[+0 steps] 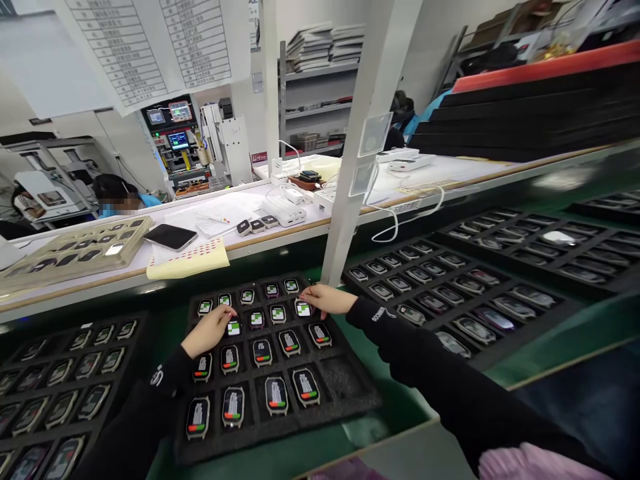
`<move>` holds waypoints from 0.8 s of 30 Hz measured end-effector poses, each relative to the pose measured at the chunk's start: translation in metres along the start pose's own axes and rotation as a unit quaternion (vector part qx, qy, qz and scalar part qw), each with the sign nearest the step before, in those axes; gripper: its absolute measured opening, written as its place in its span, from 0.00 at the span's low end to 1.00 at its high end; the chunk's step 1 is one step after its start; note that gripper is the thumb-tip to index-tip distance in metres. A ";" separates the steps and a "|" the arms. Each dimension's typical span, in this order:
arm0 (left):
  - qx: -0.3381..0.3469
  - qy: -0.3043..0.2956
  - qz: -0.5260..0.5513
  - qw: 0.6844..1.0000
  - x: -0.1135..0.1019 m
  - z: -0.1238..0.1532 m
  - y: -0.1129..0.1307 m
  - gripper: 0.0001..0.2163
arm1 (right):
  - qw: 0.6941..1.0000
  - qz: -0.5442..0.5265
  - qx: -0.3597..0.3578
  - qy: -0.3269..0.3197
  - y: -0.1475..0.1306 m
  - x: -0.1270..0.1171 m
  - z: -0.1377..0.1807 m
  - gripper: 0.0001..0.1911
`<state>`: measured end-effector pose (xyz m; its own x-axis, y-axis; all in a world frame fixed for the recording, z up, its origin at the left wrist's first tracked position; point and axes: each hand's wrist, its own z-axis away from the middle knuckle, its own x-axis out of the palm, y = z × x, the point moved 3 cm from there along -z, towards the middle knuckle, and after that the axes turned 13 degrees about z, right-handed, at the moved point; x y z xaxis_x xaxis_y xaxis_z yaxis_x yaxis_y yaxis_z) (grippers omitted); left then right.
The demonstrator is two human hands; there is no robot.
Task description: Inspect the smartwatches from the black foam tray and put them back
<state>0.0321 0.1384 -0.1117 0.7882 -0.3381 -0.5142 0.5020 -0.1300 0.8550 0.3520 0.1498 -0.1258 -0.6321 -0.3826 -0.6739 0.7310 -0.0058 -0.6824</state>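
Note:
A black foam tray [345,380] in front of me holds rows of smartwatch bodies without straps. My left hand [213,330] has its fingers curled together at the upper edge of a smartwatch [233,328] in the second row; that screen is lit white and green. At the right end of this row, my right hand [327,300] grips the edge of another smartwatch [303,309] with finger and thumb. Both watches sit in or just at their slots; which, I cannot tell. Watches in the lower rows, such as the smartwatch [277,395], show text with a red and green bar.
More trays of dark-screened watches flank mine: a left tray [123,387] and a right tray [390,293]. A white post [350,167] rises just behind my right hand. On the raised shelf lie a phone [171,237], yellow paper [187,261] and a charging hub [285,210]. Another person [120,197] sits beyond.

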 end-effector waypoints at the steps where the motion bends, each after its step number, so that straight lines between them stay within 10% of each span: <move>1: -0.009 0.003 0.024 1.000 0.000 -0.002 -0.001 0.12 | 1.000 -0.028 0.004 0.003 0.000 0.001 -0.001 0.13; 10: -0.111 0.013 0.294 0.949 0.003 0.011 0.021 0.16 | 0.948 -0.317 -0.002 0.016 -0.038 0.012 0.016 0.15; 17: -0.067 0.021 0.409 0.910 0.012 0.030 0.054 0.21 | 0.911 -0.394 -0.078 -0.095 -0.087 0.040 0.033 0.14; 24: 0.000 0.095 0.449 0.889 0.024 0.043 0.059 0.20 | 0.902 -0.411 -0.136 -0.007 -0.101 0.068 0.026 0.14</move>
<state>0.0653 0.0824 -0.0702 0.9169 -0.1425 0.3729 -0.3593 0.1124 0.9264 0.2421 0.1002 -0.0958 -0.9268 -0.3639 0.0925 -0.0732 -0.0664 -0.9951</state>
